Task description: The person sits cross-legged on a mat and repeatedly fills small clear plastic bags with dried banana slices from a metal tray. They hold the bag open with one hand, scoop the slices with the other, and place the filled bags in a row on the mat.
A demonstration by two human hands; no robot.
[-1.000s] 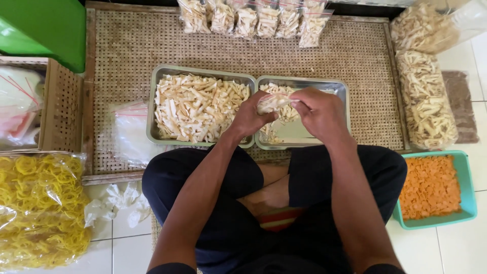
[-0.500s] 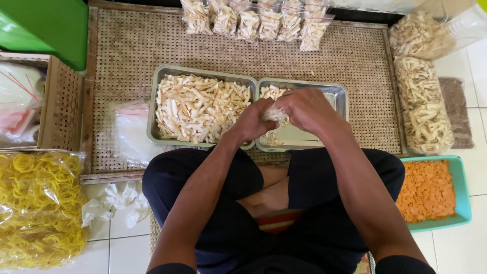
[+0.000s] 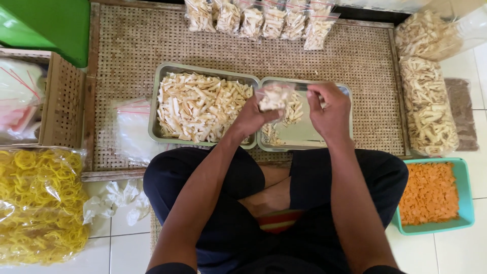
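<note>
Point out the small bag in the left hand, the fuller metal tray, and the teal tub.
small bag [image 3: 274, 96], head view, middle of bag.
fuller metal tray [image 3: 153, 133], head view, left rim.
teal tub [image 3: 465, 195], head view, right wall.

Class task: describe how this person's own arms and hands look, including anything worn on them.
Both forearms are bare down to the left hand and right hand: no gloves, and no watch, ring or bracelet shows. Dark sleeve edges appear only at the frame's bottom, near the upper arms.

Hands drawn apart, left hand [image 3: 252, 117] now lifting small filled bag [image 3: 274, 96], right hand [image 3: 329, 109] moved off it
</note>
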